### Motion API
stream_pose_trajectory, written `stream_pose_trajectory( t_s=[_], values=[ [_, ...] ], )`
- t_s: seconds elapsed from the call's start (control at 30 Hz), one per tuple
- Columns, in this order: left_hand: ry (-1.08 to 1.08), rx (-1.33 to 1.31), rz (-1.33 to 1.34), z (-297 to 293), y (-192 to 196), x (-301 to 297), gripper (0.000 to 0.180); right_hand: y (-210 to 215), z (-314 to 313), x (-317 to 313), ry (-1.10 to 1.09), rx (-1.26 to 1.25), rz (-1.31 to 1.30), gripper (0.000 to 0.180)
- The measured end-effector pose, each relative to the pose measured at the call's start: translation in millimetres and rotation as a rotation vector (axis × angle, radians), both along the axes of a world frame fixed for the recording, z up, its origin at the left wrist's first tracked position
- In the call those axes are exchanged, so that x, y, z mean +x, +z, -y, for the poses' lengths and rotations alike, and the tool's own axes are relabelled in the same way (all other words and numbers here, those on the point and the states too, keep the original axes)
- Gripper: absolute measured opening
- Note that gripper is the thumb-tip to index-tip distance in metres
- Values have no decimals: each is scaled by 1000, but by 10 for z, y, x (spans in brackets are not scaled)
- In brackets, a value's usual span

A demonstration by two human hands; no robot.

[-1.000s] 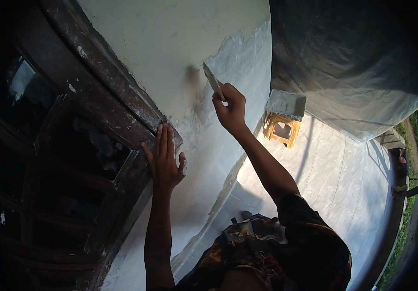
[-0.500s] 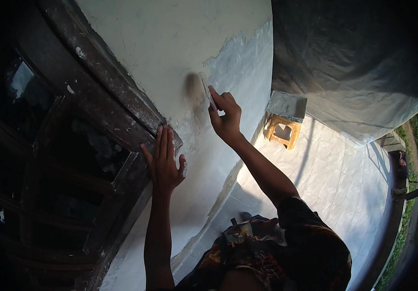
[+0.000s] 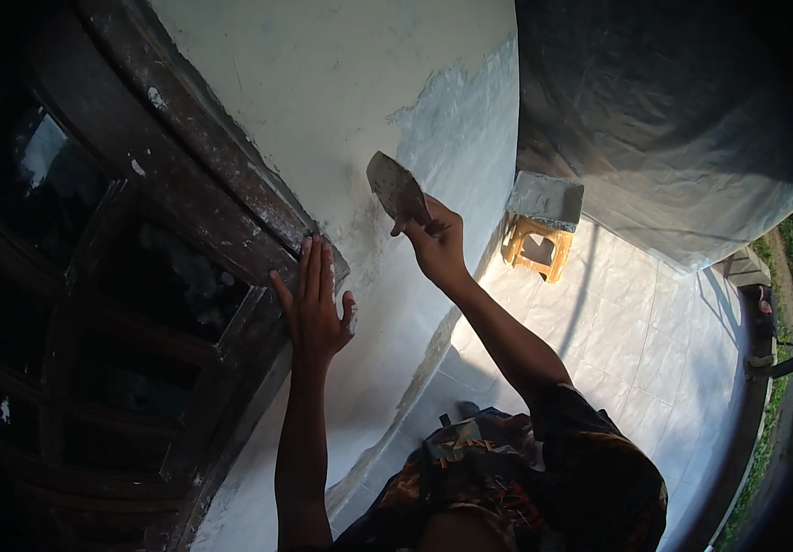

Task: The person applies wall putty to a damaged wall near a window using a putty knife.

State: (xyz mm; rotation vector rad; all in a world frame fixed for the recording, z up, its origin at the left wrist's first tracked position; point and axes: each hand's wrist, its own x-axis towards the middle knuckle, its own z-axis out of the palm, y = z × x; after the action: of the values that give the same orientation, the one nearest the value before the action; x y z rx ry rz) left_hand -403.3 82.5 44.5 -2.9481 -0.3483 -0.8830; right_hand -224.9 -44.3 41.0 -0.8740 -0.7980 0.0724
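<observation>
Gripped in my right hand [image 3: 438,244] is a putty knife [image 3: 395,187], its broad, smeared blade tilted up and facing me. The blade is in front of the wall [image 3: 323,101]; whether its edge touches the surface I cannot tell. Cream plaster covers the upper left of this wall, with a ragged border against a paler, bluish-white part. My left hand [image 3: 316,308] lies flat, fingers stretched, on the lower corner of the dark wooden window frame [image 3: 231,202]. White smears mark its thumb and a finger.
A yellow-orange plastic stool [image 3: 538,250] stands on the tiled floor [image 3: 626,359], a grey-smeared rectangular container [image 3: 545,200] on top. Behind it hangs a large plastic sheet [image 3: 654,138]. Dark glass panes [image 3: 176,276] fill the window at left. Grass [image 3: 764,442] shows beyond the far-right edge.
The putty knife has turned from edge-on to showing its broad face, and my right hand has shifted slightly down. My left hand stays in the same place on the frame.
</observation>
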Motion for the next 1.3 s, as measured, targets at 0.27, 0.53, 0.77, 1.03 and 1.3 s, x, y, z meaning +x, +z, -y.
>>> stream_pose_trajectory(
  t_s=[0.27,0.53,0.77,1.03,1.3],
  values=[
    [-10,-4,2,27,13,46,77,-339,-344,457,-759,-345,700,63],
    [11,0,-2,21,24,14,77,0,-114,100,-535,-152,354,55],
    [5,8,6,6,-15,40,76,-167,-359,410,-822,-309,693,61],
    [-2,55,-49,-29,20,-144,70,-249,175,-479,223,-45,-157,22],
    [-15,81,-109,-43,-5,-262,63,215,35,-35,63,62,-92,24]
  ],
)
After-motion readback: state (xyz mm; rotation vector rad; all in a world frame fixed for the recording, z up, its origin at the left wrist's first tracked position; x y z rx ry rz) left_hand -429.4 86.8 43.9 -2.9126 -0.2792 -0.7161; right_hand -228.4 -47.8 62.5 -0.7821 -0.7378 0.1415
